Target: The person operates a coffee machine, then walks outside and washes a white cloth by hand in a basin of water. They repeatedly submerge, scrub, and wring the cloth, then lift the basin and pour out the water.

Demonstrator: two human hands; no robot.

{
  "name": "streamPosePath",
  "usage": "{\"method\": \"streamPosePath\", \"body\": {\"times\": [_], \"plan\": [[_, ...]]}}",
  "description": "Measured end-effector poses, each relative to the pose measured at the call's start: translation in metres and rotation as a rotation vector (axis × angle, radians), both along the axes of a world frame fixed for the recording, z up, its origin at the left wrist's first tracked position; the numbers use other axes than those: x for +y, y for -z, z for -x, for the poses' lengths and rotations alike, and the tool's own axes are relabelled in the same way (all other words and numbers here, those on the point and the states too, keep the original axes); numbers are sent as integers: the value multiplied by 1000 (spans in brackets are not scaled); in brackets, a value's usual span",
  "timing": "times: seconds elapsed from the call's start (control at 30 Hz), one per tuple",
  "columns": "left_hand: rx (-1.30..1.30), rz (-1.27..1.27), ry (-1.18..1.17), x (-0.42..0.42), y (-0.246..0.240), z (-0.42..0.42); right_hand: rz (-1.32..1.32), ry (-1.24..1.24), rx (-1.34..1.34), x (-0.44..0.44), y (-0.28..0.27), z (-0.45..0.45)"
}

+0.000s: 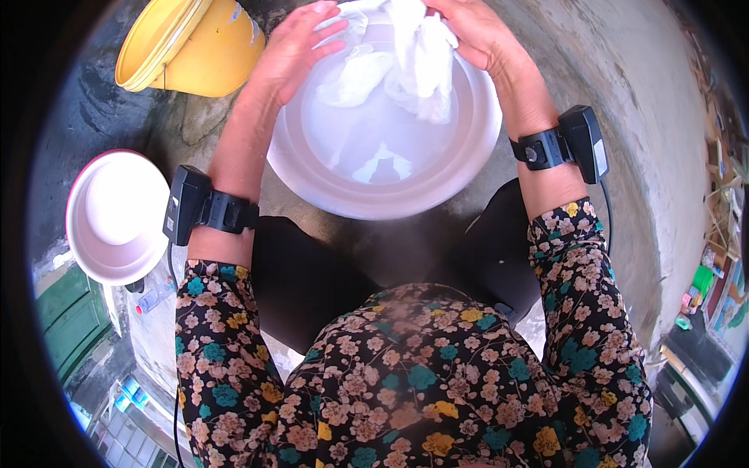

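A large white basin (374, 202) of cloudy water stands on the floor in front of me. My right hand (477, 29) is at its far right side, gripping a wet white cloth (430, 70) that hangs bunched down to the water. More white fabric (357, 76) lies in the basin to the left of it. My left hand (304, 50) is over the far left rim with its fingers spread, beside thin white fabric; whether it touches this fabric cannot be told.
A yellow plastic bucket (216, 52) lies tilted at the upper left. Below it is a smaller white basin with a red rim (126, 266), near a plastic bottle (155, 297). A concrete wall (638, 117) curves along the right. My knees flank the large basin's near side.
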State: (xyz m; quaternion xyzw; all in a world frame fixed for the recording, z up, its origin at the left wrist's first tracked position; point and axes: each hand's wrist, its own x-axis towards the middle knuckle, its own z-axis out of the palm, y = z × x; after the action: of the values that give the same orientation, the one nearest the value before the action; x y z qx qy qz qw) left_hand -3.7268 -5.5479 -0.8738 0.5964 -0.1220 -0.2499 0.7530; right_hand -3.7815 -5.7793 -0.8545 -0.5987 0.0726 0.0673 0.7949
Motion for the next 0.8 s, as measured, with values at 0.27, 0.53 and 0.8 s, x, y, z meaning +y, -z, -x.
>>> {"method": "streamPosePath", "body": {"times": [0.27,0.53,0.8], "plan": [[-1,114,8,-23,-14,9,73,-26,51,3,6,-4],[61,141,-8,-16,-6,-3,-396,161,-1,-16,-16,-2],[33,-467,-75,-19,99,19,-96,558,-361,-84,-49,-3]]}}
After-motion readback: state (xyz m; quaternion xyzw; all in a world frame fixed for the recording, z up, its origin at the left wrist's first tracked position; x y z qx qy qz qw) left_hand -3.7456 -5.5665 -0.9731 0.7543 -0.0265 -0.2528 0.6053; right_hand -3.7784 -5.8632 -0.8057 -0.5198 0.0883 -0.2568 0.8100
